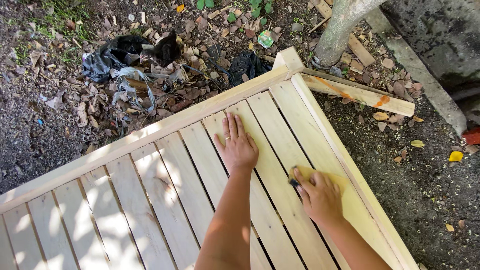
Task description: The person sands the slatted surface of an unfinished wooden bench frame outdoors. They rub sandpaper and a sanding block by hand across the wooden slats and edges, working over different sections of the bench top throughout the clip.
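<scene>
A pale wooden slatted panel point(150, 175) with a raised frame fills the lower part of the view. My left hand point(236, 145) lies flat on a slat with its fingers spread, a ring on one finger. My right hand point(320, 195) presses a yellowish sheet of sandpaper point(345, 182) with a dark edge onto a slat near the right frame rail point(350, 165).
Dirt ground with dry leaves surrounds the panel. A black plastic bag point(112, 57) and grey rags lie at the upper left. A tree trunk point(342, 25) stands at the top right, with a loose wooden board point(360, 95) marked orange beside the panel's corner post point(288, 59).
</scene>
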`<state>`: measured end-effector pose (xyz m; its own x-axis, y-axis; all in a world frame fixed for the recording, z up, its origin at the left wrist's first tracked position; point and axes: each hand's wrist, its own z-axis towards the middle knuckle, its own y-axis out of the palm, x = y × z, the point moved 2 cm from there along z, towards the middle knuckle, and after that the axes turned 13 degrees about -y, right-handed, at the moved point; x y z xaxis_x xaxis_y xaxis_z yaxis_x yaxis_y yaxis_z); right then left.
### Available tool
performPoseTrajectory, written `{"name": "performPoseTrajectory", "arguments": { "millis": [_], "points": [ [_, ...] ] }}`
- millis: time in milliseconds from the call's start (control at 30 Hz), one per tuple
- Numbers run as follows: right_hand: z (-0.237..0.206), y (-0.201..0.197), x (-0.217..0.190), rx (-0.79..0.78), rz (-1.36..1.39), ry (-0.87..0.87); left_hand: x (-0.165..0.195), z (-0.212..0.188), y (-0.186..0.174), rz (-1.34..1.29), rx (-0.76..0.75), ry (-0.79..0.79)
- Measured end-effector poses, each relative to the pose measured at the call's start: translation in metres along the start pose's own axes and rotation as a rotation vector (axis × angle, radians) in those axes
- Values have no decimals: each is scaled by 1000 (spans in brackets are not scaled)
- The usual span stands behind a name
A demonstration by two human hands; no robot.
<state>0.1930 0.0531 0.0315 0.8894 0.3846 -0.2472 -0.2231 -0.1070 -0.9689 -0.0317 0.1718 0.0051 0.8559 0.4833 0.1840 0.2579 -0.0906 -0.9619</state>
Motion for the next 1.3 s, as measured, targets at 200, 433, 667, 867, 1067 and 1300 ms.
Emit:
{"name": "performPoseTrajectory", "arguments": {
  "millis": [200,433,667,867,1067,1300],
  "points": [
    [134,12,-15,162,-21,118,1,0,4,-67,35,5],
    [166,10,-18,309,-63,145,7,13,10,-150,156,50],
    [167,13,-14,330,-45,161,26,66,-11,-170,174,247],
    [167,12,-13,329,-18,162,41,77,-2,-8,233,305],
    [167,9,-13,300,-6,174,41,75,-4,-120,190,370],
    [167,6,-13,241,-1,199,30,74,-15,-341,115,174]
  ]
}}
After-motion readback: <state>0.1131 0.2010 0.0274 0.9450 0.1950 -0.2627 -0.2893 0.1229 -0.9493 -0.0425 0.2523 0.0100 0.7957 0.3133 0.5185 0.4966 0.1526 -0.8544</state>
